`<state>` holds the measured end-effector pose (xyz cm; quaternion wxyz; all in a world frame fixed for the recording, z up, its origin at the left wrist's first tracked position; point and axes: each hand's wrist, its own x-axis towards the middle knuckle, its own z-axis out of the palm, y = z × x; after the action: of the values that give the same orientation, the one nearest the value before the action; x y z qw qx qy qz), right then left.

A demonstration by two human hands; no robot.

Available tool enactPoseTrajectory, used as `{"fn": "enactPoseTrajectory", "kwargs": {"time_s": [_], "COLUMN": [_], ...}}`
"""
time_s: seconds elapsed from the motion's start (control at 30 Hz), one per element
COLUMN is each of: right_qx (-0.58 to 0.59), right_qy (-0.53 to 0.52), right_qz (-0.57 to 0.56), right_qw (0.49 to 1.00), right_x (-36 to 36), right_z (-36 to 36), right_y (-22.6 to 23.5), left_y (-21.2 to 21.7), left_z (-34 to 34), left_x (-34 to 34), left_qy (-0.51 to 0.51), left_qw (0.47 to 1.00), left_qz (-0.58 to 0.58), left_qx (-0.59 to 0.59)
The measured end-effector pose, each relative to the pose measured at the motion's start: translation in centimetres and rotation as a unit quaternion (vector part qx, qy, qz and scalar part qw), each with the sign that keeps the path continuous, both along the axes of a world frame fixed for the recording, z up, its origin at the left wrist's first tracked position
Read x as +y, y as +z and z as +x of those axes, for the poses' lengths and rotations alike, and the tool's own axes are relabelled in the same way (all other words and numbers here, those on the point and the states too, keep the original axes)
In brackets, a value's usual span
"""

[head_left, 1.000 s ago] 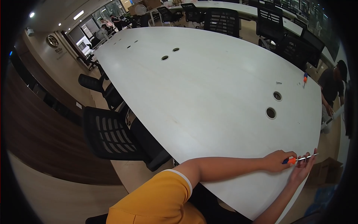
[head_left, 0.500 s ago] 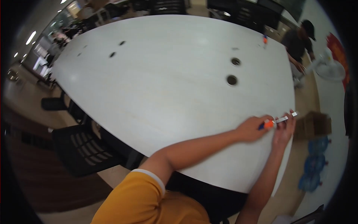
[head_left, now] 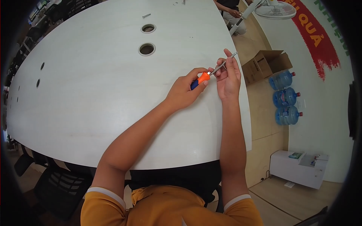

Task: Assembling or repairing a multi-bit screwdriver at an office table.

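A screwdriver (head_left: 204, 77) with an orange and blue handle and a metal shaft is held over the near right part of the white table (head_left: 113, 116). My left hand (head_left: 183, 90) is closed round its handle. The shaft runs up and to the right, its tip pointing away from me. My right hand (head_left: 228, 83), palm turned up, has the shaft between its thumb and fingers, with the tip sticking out beyond them. Farther off on the tabletop lies a small metal piece, perhaps a screw (head_left: 146, 16).
Two round holes (head_left: 146, 49) are set into the table. To the right stand an open cardboard box (head_left: 264, 67), several blue water bottles (head_left: 285, 97) and a low white cabinet (head_left: 288, 169). A person (head_left: 232, 13) is beyond the table beside a fan (head_left: 275, 10). Black chairs (head_left: 62, 186) line the left.
The view has swung right and down, so hands and screwdriver appear nearer the middle and the right wall shows more. Both hands keep hold of the screwdriver.
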<state>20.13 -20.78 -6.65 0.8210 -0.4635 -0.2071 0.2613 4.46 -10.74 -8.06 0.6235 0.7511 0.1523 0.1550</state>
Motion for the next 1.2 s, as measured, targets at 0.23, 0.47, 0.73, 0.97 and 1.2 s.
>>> {"fn": "enactPoseTrajectory", "kwargs": {"time_s": [0.23, 0.47, 0.73, 0.97, 1.2], "right_qx": [0.005, 0.009, 0.024, 0.033, -0.052], "right_qy": [-0.005, 0.049, 0.032, 0.035, 0.049], "right_qz": [0.035, 0.035, 0.017, -0.005, -0.047], "right_qw": [0.999, 0.998, 0.999, 0.999, 0.996], "right_x": [0.1, 1.5, -0.2, 1.1, 0.4], "right_z": [-0.3, -0.3, 2.8, 0.5, 1.3], "right_y": [0.2, -1.4, -2.7, -3.2, -3.5], "left_y": [-0.3, -0.9, -0.6, -0.2, 0.0], "left_z": [-0.1, -0.6, -0.1, -2.1, -1.8], "left_x": [0.1, 1.1, -0.4, 0.5, 0.5], "left_qy": [0.006, 0.028, 0.041, 0.034, 0.017], "left_qw": [1.0, 0.998, 0.989, 0.992, 0.994], "left_qz": [0.013, 0.04, 0.078, 0.064, 0.051], "left_qx": [-0.004, -0.026, -0.12, -0.103, -0.1]}}
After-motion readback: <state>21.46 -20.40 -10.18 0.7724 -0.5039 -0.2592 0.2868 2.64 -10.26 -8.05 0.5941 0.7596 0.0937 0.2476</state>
